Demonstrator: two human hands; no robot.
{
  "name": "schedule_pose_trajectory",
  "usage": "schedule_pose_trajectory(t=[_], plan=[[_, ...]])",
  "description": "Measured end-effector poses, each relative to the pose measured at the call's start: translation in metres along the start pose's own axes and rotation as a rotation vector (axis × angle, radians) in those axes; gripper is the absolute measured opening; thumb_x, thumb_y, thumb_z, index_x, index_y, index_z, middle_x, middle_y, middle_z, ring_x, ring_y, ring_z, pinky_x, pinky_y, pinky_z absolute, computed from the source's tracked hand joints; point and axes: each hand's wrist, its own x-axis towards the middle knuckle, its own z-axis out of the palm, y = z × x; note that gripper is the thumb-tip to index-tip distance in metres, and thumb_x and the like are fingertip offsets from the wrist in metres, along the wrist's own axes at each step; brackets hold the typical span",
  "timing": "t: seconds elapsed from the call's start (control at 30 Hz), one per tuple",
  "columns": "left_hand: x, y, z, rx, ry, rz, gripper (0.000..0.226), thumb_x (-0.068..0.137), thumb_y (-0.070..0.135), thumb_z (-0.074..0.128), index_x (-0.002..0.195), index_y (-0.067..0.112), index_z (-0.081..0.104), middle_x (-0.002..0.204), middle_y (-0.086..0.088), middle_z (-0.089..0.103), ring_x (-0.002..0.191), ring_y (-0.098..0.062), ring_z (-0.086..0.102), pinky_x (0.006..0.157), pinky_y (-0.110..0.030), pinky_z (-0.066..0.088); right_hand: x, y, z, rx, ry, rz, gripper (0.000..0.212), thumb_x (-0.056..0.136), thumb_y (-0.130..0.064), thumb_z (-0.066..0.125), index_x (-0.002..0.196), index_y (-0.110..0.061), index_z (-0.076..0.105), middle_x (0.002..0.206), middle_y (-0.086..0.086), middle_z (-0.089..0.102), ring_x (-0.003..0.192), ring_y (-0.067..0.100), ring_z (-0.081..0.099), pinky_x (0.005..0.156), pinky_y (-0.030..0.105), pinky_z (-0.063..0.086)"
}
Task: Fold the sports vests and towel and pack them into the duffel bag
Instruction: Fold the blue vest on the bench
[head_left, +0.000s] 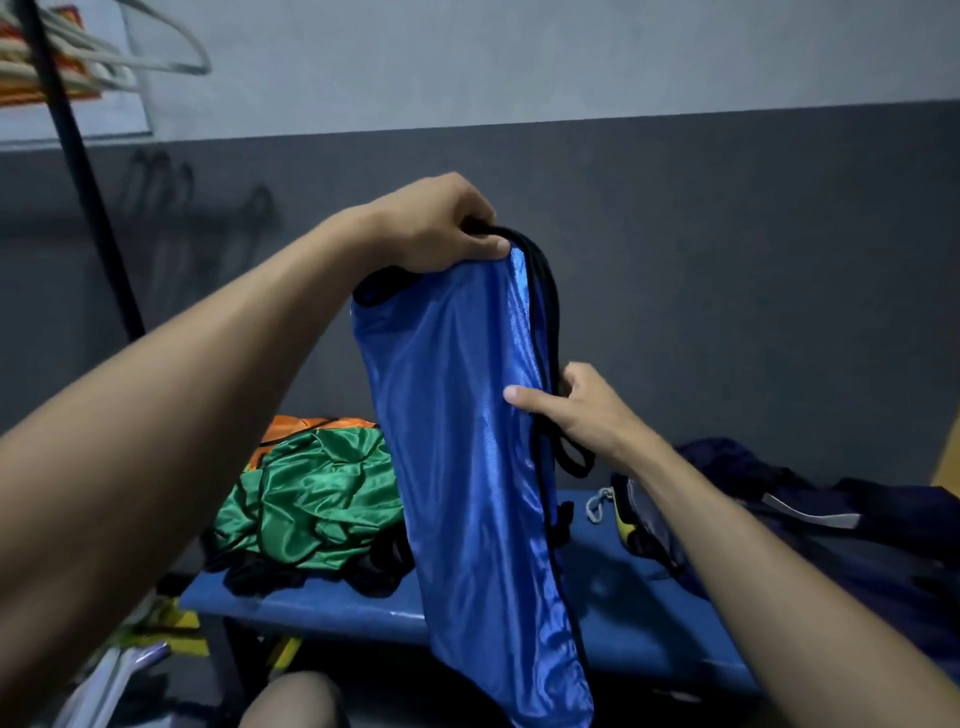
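**Head view: blue vest held up over the bench**

Head view shows the blue vest (467, 441) hanging lengthwise in the air above the front edge of the bench (322, 608), its lower end dropping past that edge toward the bottom of the picture. It is shiny blue cloth with black trim along its right edge and a black-edged opening at the top. The left hand (441, 228) pinches the top of the vest, fingers curled round the black trim. The right hand (576, 410) grips the right edge halfway down, thumb flat on the blue cloth and fingers curled behind the trim; a black loop hangs just below it.

Behind the vest on the left, a crumpled green vest (306, 504) lies on the bench, with an orange vest (291, 426) showing behind it. To the right, a dark duffel bag (841, 535) lies on the bench. Between the green heap and the bag, bare blue bench surface shows on both sides of the hanging vest. A black pole (83, 171) with hangers (150, 52) stands at far left against the grey wall (675, 234).
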Motion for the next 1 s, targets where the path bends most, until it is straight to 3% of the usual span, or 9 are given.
schedule_pose_trajectory(t=[0.07, 0.2, 0.4, 0.53, 0.6, 0.7, 0.8, 0.87, 1.0], plan=[[-0.001, 0.004, -0.002, 0.031, -0.014, -0.006, 0.032, 0.099, 0.042, 0.061, 0.083, 0.014, 0.067, 0.077, 0.002, 0.065, 0.069, -0.014, 0.055, 0.060, -0.026, 0.040, 0.001, -0.009, 0.002, 0.040, 0.011, -0.029, 0.017, 0.088, -0.024, 0.076, 0.092, -0.010, 0.068, 0.081, -0.008, 0.073, 0.074, 0.012, 0.070, 0.070, 0.026, 0.053], [-0.009, 0.004, -0.006, 0.029, -0.033, -0.036, 0.021, 0.099, 0.042, 0.062, 0.090, 0.025, 0.070, 0.084, 0.013, 0.067, 0.078, -0.005, 0.060, 0.065, -0.026, 0.041, -0.003, -0.008, -0.010, 0.015, -0.005, -0.053, 0.036, 0.074, -0.024, 0.067, 0.094, 0.005, 0.060, 0.081, 0.017, 0.066, 0.073, 0.023, 0.061, 0.071, 0.040, 0.048], [-0.017, 0.012, -0.012, 0.020, -0.108, -0.072, 0.031, 0.099, 0.042, 0.063, 0.092, 0.014, 0.074, 0.088, -0.003, 0.072, 0.081, -0.022, 0.066, 0.067, -0.031, 0.047, -0.011, 0.011, -0.019, -0.018, -0.091, -0.033, 0.020, 0.084, -0.012, 0.067, 0.100, 0.001, 0.069, 0.095, 0.013, 0.075, 0.079, 0.022, 0.071, 0.077, 0.037, 0.056], [-0.020, 0.010, -0.010, 0.007, -0.142, -0.085, 0.034, 0.099, 0.042, 0.064, 0.088, 0.010, 0.073, 0.086, -0.006, 0.073, 0.071, -0.017, 0.062, 0.065, -0.028, 0.048, -0.013, 0.014, -0.021, 0.067, -0.120, 0.060, 0.035, 0.085, -0.016, 0.063, 0.103, 0.014, 0.057, 0.076, 0.016, 0.057, 0.045, 0.012, 0.049, 0.042, 0.022, 0.038], [-0.024, 0.007, -0.006, -0.055, -0.137, -0.083, 0.037, 0.098, 0.043, 0.064, 0.083, 0.010, 0.071, 0.077, -0.003, 0.068, 0.061, -0.008, 0.055, 0.058, -0.020, 0.044, -0.010, 0.018, -0.027, 0.104, -0.139, 0.095, 0.041, 0.082, -0.019, 0.062, 0.106, 0.014, 0.058, 0.085, 0.028, 0.061, 0.060, 0.019, 0.059, 0.055, 0.026, 0.044], [-0.034, 0.001, 0.013, -0.323, -0.188, -0.115, 0.033, 0.098, 0.043, 0.065, 0.085, 0.014, 0.075, 0.082, 0.004, 0.076, 0.068, -0.004, 0.065, 0.065, -0.018, 0.053, -0.006, 0.031, -0.045, 0.134, -0.183, 0.150, 0.039, 0.083, -0.013, 0.060, 0.116, 0.008, 0.065, 0.117, 0.035, 0.066, 0.097, 0.037, 0.066, 0.086, 0.043, 0.047], [-0.040, -0.008, 0.046, -0.810, -0.209, -0.208, 0.034, 0.099, 0.032, 0.064, 0.101, 0.000, 0.074, 0.096, -0.016, 0.077, 0.075, -0.019, 0.070, 0.069, -0.030, 0.060, 0.008, 0.028, -0.083, 0.179, -0.183, 0.213, 0.050, 0.079, -0.014, 0.066, 0.126, 0.003, 0.065, 0.126, 0.027, 0.066, 0.114, 0.041, 0.064, 0.103, 0.050, 0.045], [-0.042, -0.017, 0.067, -1.072, -0.151, -0.261, 0.033, 0.102, 0.025, 0.060, 0.106, -0.006, 0.070, 0.092, -0.017, 0.075, 0.071, -0.019, 0.071, 0.066, -0.029, 0.061, 0.035, 0.022, -0.105, 0.147, -0.154, 0.241, 0.074, 0.061, -0.025, 0.082, 0.129, -0.002, 0.064, 0.133, 0.025, 0.063, 0.113, 0.037, 0.063, 0.098, 0.046, 0.049], [-0.047, -0.061, 0.102, -1.277, 0.055, -0.379, 0.028, 0.102, 0.025, 0.059, 0.099, 0.000, 0.072, 0.086, -0.015, 0.074, 0.070, -0.020, 0.071, 0.069, -0.031, 0.062, 0.108, -0.001, -0.092, -0.042, -0.256, 0.201, 0.031, 0.081, -0.012, 0.063, 0.106, 0.007, 0.066, 0.104, 0.018, 0.066, 0.088, 0.028, 0.062, 0.072, 0.029, 0.050]])
